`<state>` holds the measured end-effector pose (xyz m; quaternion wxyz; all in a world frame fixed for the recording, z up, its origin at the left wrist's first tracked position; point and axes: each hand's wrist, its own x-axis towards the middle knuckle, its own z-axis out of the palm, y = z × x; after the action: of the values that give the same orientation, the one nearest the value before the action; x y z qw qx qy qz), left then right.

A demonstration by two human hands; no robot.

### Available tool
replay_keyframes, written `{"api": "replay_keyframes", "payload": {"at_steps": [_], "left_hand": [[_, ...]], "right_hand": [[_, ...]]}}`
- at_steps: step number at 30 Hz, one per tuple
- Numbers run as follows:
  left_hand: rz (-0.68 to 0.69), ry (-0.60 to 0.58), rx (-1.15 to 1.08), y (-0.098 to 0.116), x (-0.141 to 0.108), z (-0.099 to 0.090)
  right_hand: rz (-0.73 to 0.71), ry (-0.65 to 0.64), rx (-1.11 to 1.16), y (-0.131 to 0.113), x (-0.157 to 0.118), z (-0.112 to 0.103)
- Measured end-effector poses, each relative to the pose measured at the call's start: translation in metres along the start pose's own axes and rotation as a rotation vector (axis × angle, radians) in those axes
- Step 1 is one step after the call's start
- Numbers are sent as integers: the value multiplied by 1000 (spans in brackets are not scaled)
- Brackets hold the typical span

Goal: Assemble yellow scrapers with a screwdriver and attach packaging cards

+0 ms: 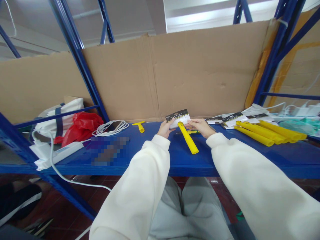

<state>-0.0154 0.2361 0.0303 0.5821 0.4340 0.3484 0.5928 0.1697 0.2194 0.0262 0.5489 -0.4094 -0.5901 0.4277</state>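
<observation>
My left hand (165, 128) is closed on the left edge of a black-and-white packaging card (180, 117), thumb in front. At the card's right side, my right hand (202, 127) pinches its lower edge. A yellow handle (189, 140) juts from the front of the card towards me, its wide end lowest. What its upper end joins is hidden by the card. Behind the handle, a thin yellow-and-dark tool (193, 132) lies on the blue shelf (150, 161), partly covered. A small yellow T-shaped tool (140, 126) rests farther left.
Several yellow handles (268, 132) with carded packets (235, 118) lie to the right. On the left are a coiled white cable (111, 128), a red plastic bag (83, 125) and a white power strip (61, 153). A cardboard sheet (200, 73) backs the shelf between blue posts.
</observation>
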Motion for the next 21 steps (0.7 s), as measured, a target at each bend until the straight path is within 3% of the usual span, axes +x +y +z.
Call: {"api": "replay_keyframes", "payload": {"at_steps": [7, 13, 21], "left_hand": [[42, 77, -114, -4, 5, 1], [47, 108, -39, -5, 8, 0], [76, 171, 12, -5, 7, 3]], "right_hand": [[35, 33, 36, -1, 0, 3], [86, 105, 89, -6, 0, 5], [113, 38, 146, -2, 4, 5]]}}
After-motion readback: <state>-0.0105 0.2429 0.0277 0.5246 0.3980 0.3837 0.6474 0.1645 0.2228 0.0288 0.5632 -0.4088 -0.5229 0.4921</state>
